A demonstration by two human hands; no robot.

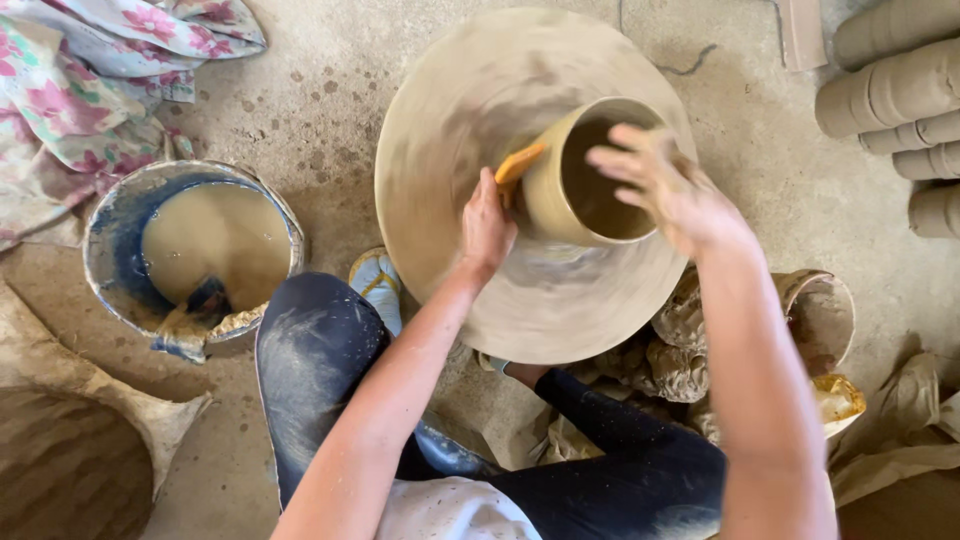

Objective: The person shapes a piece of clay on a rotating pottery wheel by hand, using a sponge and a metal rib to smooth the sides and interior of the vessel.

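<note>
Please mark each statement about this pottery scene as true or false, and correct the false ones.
1. The left hand presses an orange flat tool against the outside of the clay pot. True.
2. The right hand grips the bucket. False: it is at the pot's rim; the blue bucket stands apart, to the person's left.
3. The pot stands on a round wheel. True.
4. The bucket is empty. False: it holds muddy water.
5. A flowered cloth lies on the floor beyond the bucket. True.

Left hand clenched, right hand spread
</note>
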